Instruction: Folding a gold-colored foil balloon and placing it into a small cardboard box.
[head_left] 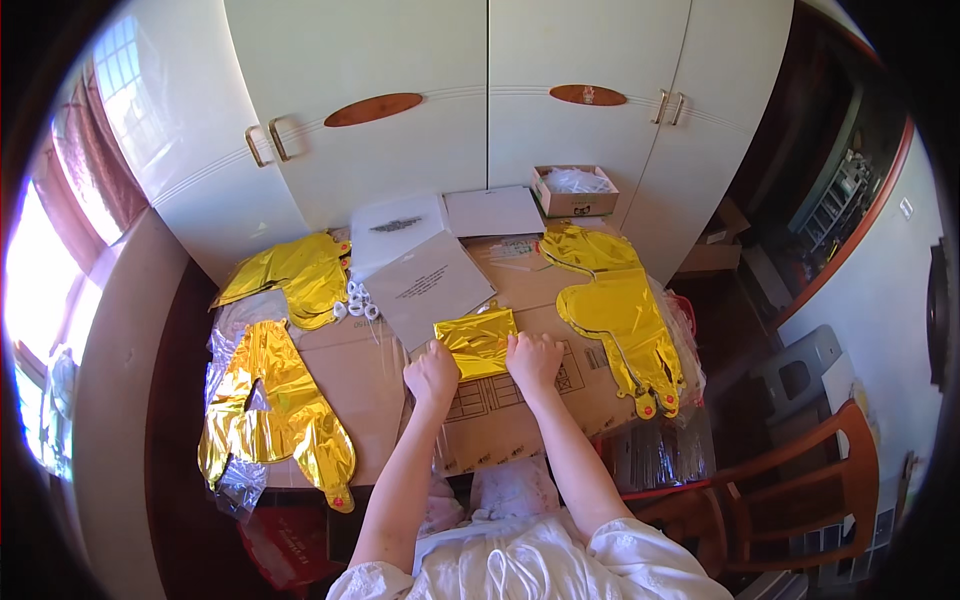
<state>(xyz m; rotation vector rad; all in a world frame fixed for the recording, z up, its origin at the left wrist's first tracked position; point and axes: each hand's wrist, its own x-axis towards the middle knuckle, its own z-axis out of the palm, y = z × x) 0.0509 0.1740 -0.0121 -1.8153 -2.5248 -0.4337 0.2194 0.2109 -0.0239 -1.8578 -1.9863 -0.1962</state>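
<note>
A gold foil balloon (478, 343), folded into a small rectangle, lies on the cardboard in front of me. My left hand (432, 376) is closed at its left edge, and my right hand (535, 360) is closed at its right edge. Both hands hold the foil down, knuckles up, and the fingertips are hidden. Left of them spreads a flat A-shaped gold foil balloon (318, 432). Behind that one lie more gold foil balloons (312, 285). On the right is a stack of flat gold foil balloons (612, 300) with small red marks at the lower ends.
Cardboard (345, 385) covers the table. Small white rolls (357, 303) sit beside printed paper sheets (425, 290). At the back stands an open box (578, 204) of white strips, against a white cabinet (400, 50). A wooden chair (790, 470) is at the right; clear plastic bags (655, 455) lie near the table's edge.
</note>
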